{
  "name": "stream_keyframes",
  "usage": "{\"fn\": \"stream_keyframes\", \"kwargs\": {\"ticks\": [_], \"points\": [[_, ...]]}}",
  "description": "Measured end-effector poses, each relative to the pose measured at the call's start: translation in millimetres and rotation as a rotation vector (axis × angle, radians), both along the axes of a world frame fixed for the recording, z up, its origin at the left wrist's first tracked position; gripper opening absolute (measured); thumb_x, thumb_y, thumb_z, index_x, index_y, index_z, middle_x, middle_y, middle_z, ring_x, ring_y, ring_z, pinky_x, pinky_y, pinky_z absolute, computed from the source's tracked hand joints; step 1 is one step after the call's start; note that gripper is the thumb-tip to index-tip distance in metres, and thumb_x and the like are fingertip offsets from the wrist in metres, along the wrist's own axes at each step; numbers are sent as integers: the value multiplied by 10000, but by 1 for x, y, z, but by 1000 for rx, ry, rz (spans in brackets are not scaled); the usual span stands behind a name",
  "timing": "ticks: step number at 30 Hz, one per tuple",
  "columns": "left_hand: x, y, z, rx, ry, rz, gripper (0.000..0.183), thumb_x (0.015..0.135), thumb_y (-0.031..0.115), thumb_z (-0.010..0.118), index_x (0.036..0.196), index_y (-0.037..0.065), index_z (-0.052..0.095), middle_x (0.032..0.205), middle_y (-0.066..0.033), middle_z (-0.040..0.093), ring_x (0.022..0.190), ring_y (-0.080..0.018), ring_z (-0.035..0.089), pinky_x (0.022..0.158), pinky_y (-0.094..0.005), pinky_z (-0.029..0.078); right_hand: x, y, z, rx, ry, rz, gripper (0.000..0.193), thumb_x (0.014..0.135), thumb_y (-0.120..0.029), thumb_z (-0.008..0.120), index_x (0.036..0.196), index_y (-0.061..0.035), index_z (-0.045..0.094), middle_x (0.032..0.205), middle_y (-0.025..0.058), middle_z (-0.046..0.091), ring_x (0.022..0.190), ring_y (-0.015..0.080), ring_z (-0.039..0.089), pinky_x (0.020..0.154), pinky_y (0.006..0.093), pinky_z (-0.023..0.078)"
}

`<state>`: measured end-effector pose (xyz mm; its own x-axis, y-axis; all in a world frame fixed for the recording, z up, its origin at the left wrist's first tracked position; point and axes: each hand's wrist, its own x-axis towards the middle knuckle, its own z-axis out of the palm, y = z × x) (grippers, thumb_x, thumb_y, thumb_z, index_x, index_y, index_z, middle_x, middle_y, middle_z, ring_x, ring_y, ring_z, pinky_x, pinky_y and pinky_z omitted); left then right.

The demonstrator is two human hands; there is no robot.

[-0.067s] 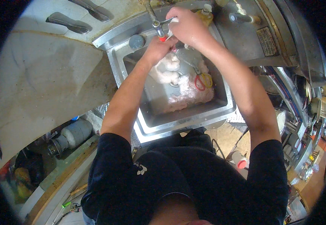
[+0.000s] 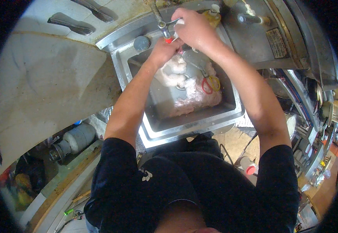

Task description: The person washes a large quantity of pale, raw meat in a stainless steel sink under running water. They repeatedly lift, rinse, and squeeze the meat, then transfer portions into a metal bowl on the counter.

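A steel sink (image 2: 200,126) at upper centre holds pale meat (image 2: 195,96) below the right hand (image 2: 197,29), nearer the left hand (image 2: 165,52), whose grip cannot be told; between them, a narrow strip (image 2: 176,35) runs steeply, apparently pinched in the right's fingers.

Meat-like pieces (image 2: 194,95), centre of frame: pale pink and white. Scissors (image 2: 204,73), right of centre: one handle loop red, other yellow. Sink (image 2: 196,131): silver-grey. Tap (image 2: 162,25), upper centre: silver, red outlet (image 2: 169,40). Shirt (image 2: 215,174), lower centre: black, pale motif (image 2: 146,176) on chest. Cylinder (image 2: 79,138), lower left: pale grey.
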<state>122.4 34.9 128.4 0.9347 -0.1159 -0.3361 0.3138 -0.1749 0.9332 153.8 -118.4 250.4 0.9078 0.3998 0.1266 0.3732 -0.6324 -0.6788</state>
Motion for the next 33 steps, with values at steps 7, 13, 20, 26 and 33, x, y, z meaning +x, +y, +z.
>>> {"fn": "stream_keyframes", "kwargs": {"ticks": [7,13,20,26,33], "points": [[-8,-2,2,68,-150,75,135,894,137,665,898,14,721,807,-42,698,743,-148,626,707,-340,508,-22,11,6,-238,15,-84,312,847,-138,657,1122,8,680,962,260,726,951,435,705,864,500,538],[-28,-2,-69,-422,-314,6,226,909,172,710,1070,13,698,934,-60,712,867,-173,657,793,-376,533,-77,9,-47,153,287,169,225,875,-161,673,1020,7,715,934,236,729,942,419,711,872,464,564],[-92,-15,-121,296,-94,79,336,1014,326,656,1073,-2,697,899,-86,703,838,-193,676,739,-372,529,-106,-28,-131,493,595,-8,209,970,-77,628,1173,-47,672,979,-11,669,808,56,582,696,262,505],[-99,-10,-36,-92,104,433,206,1020,185,535,955,20,642,739,-59,592,593,-168,558,486,-346,404,-108,-39,-151,588,517,66,407,907,-81,689,1299,-22,594,1179,133,664,1087,194,630,883,330,531],[-89,-19,134,-519,132,478,226,1050,203,481,834,135,482,669,3,387,557,-147,386,503,-334,333,-132,31,-134,667,227,225,407,894,-245,727,1224,-23,639,1133,253,678,1129,391,647,952,454,514]]}}
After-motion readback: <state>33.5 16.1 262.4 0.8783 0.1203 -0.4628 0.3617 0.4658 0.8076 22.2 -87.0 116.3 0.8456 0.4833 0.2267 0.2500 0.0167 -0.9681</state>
